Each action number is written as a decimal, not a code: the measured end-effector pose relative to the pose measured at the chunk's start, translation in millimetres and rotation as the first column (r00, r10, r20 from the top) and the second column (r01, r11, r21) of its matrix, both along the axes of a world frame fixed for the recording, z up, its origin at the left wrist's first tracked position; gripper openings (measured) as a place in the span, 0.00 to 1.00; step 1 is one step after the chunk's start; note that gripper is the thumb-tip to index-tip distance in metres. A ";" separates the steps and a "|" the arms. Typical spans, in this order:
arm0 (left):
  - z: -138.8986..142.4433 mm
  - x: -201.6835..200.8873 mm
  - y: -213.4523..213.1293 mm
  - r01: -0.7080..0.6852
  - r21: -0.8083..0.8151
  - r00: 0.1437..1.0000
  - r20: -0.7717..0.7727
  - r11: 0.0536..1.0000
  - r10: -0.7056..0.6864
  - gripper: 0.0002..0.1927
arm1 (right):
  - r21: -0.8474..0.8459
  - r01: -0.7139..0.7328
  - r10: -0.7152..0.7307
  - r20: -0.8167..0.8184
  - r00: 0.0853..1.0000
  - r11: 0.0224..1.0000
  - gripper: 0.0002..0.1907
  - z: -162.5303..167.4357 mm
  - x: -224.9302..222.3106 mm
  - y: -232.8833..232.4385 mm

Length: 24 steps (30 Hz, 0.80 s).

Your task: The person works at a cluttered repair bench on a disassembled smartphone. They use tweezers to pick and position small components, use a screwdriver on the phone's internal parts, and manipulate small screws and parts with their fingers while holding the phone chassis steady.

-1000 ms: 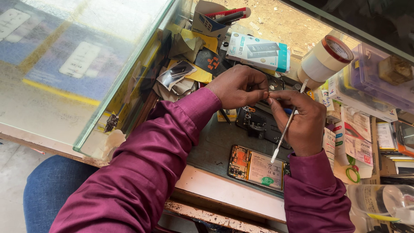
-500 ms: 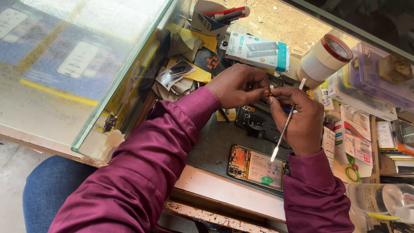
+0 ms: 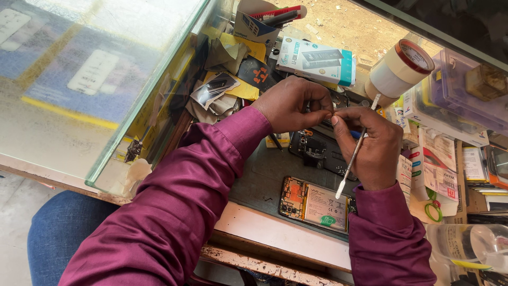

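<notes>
Opened phone [image 3: 316, 202] lies face down at six o'clock on the dark work mat [image 3: 264, 175], its back off, orange board and pale battery showing, right at the near edge of the bench. Just above it, the right hand [image 3: 370, 148] sits curled, fingers closed around a thin metal spudger [image 3: 355, 151] that slants from the wrist up toward one o'clock. Fingertip to fingertip with it, the left hand [image 3: 291, 106] pinches tight on something too small to make out, thumb and forefinger pressed together. Beneath both hands rests a dark phone frame [image 3: 317, 151]. Farther back, at twelve o'clock, a white and teal battery box [image 3: 317, 61] lies flat; at two o'clock a roll of tape [image 3: 399, 71] leans on its side. Out at nine o'clock, the glass counter top [image 3: 79, 79] stretches away.
</notes>
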<state>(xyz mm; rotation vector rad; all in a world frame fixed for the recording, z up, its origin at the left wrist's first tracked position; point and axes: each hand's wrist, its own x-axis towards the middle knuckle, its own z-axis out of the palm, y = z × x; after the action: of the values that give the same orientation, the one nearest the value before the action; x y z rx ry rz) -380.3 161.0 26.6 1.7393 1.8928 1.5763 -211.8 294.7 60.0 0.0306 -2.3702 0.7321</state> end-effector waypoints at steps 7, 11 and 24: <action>5.2 8.0 -1.3 -0.144 0.029 0.965 -0.217 0.989 0.147 0.05 | -0.103 0.049 -0.038 0.102 0.994 0.993 0.04 -4.4 1.0 6.3; 5.7 8.2 -1.5 -0.144 0.000 0.972 -0.187 0.990 0.141 0.05 | -0.135 0.068 -0.045 0.162 0.986 0.989 0.04 -7.6 -0.6 11.1; 4.5 4.4 -1.6 -0.023 -0.024 1.000 -0.008 0.999 0.023 0.06 | -0.239 -0.004 0.043 0.159 0.986 0.971 0.06 -11.9 -2.5 15.6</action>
<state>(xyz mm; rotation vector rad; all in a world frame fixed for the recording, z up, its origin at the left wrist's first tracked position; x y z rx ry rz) -376.0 159.4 31.1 1.7230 1.9341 1.5502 -214.3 310.3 48.1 -0.1075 -2.4220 1.0620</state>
